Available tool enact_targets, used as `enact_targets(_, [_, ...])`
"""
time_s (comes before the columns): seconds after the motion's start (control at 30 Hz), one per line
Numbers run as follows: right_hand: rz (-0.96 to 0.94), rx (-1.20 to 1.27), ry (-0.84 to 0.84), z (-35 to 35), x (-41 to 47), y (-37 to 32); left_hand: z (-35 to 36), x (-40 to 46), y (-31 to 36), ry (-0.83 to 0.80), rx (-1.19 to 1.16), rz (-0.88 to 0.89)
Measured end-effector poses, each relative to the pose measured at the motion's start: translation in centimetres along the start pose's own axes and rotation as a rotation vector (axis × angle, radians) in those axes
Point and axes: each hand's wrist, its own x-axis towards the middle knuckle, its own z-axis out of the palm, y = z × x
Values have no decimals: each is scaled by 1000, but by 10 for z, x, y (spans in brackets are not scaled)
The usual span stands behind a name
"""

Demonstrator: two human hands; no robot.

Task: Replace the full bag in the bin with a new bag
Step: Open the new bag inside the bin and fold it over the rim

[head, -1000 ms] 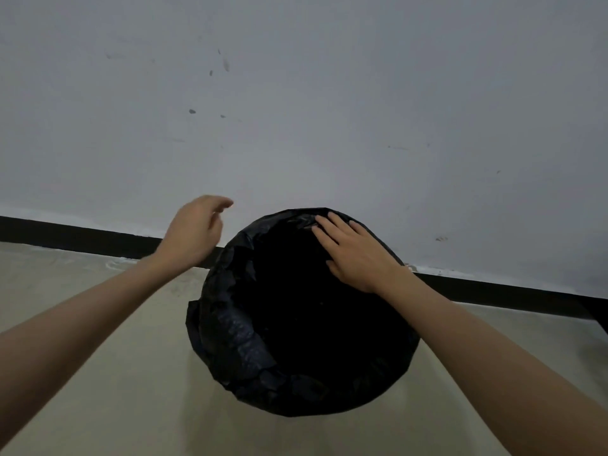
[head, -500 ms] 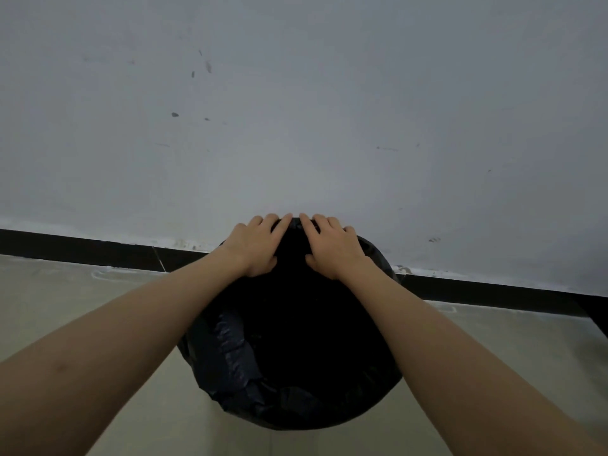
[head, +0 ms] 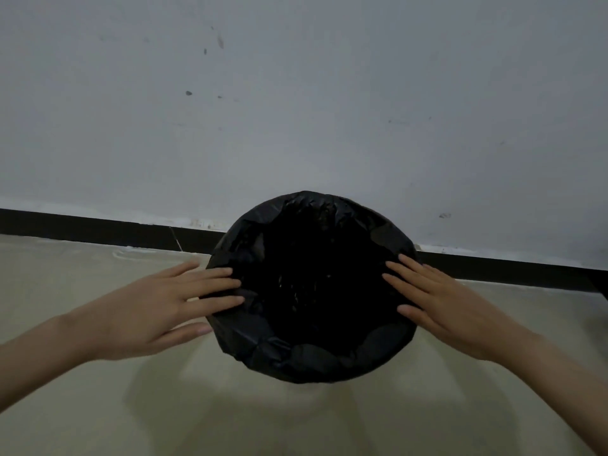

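A round bin stands on the floor against the wall, lined with a black plastic bag (head: 273,353) whose edge is folded over the rim all the way round. The bin's own wall is hidden under the bag, and the inside is dark. My left hand (head: 164,304) lies flat on the left side of the rim with fingers spread, fingertips on the plastic. My right hand (head: 437,301) lies flat on the right side of the rim, fingers spread too. Neither hand grips anything.
A grey-white wall (head: 296,110) with small dark marks rises right behind the bin, with a black skirting strip (head: 98,227) along its foot. The beige floor (head: 230,406) stretches to the left, right and front of the bin.
Both hands were together at the far edge of the rim half a second ago. They have slid apart along the rim, the left hand to the left side and the right hand to the right side.
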Motion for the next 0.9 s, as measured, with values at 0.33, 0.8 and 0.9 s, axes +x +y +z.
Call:
enact_targets(0.33, [-146, -103, 271, 17, -30, -71, -17, 27, 67, 240, -7, 85])
enact_targets(0.8, [-173, -168, 378, 49, -48, -130, 15, 24, 64, 175, 167, 107])
enact_targets(0.9, [-206, -29, 447, 34, -37, -121, 22, 21, 46, 193, 134, 81])
